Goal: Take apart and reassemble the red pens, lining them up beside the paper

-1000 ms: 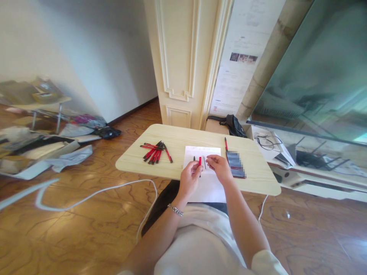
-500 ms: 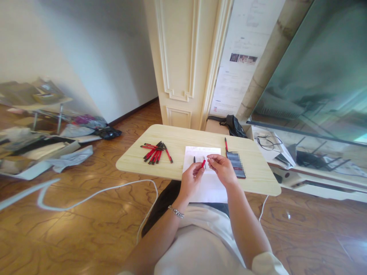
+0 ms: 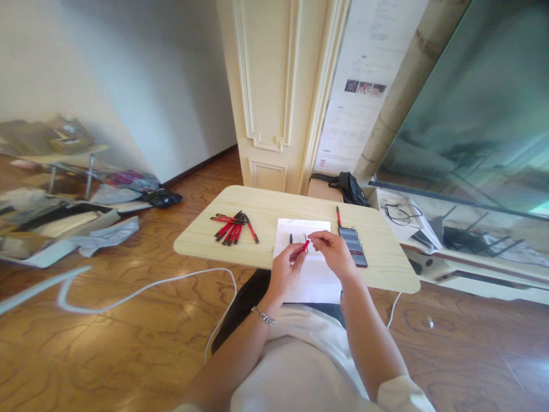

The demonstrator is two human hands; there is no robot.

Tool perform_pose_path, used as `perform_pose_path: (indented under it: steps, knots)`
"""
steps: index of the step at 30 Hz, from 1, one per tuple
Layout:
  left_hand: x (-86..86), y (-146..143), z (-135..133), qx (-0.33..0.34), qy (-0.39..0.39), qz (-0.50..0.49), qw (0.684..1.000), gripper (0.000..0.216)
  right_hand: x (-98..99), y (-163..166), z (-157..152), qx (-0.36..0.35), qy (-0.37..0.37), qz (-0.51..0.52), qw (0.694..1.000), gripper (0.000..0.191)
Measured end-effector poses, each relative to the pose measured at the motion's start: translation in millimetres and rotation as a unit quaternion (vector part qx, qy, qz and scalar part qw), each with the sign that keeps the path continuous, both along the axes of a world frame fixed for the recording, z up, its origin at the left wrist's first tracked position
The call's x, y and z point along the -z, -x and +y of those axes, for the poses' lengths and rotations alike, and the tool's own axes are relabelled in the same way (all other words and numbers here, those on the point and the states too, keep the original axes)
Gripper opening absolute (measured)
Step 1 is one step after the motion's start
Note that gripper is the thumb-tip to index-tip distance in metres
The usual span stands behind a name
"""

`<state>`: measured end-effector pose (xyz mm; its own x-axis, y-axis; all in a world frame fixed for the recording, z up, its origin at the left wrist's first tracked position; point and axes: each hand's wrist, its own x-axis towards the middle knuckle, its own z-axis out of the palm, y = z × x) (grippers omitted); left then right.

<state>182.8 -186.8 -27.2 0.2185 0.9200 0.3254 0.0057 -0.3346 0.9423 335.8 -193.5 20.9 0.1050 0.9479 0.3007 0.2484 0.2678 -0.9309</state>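
My left hand (image 3: 284, 268) is closed round a short red pen part (image 3: 305, 246), held over a white sheet of paper (image 3: 302, 229) on a small light wooden table (image 3: 201, 237). My right hand (image 3: 333, 252) pinches something tiny at the red part's tip; I cannot make out what. Two small dark pen pieces (image 3: 290, 238) lie on the paper just beyond my fingers. A pile of several red and black pens (image 3: 233, 226) lies on the table to the left.
A dark flat case (image 3: 353, 245) and a single red pen (image 3: 338, 216) lie right of the paper. A white cable (image 3: 141, 290) loops over the wooden floor at left. Clutter lies on the floor far left; a low glass-fronted stand with cables is at right.
The red part has tilted from upright to slanting right. My right hand has closed in until its fingertips meet the part's tip.
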Motion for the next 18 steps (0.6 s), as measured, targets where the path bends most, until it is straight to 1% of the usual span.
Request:
perform_pose_path:
  steps: [4, 6, 13, 16, 18]
  knots:
    - [-1.9, 0.2, -0.2, 0.001, -0.004, 0.005, 1.0, 0.026, 0.7, 5.9, 1.0, 0.015, 0.0, 0.067, 0.998, 0.024]
    - [-2.7, 0.6, -0.3, 0.002, -0.008, 0.011, 1.0, 0.026, 1.5, 8.3, 1.4, 0.017, 0.004, 0.075, 0.997, 0.024]
    - [-2.0, -0.4, -1.0, -0.003, -0.011, 0.017, 1.0, 0.024, 2.8, 9.3, -2.0, 0.029, 0.005, 0.016, 0.999, 0.023]
    - [-1.4, -1.1, -0.5, -0.003, -0.008, 0.011, 1.0, 0.025, 2.3, 6.9, -5.6, 0.003, 0.014, -0.005, 1.0, 0.025]
    - [-1.0, -1.1, 0.2, -0.001, -0.003, 0.007, 1.0, 0.026, 4.4, 3.8, -4.6, -0.017, 0.024, 0.002, 1.0, 0.028]
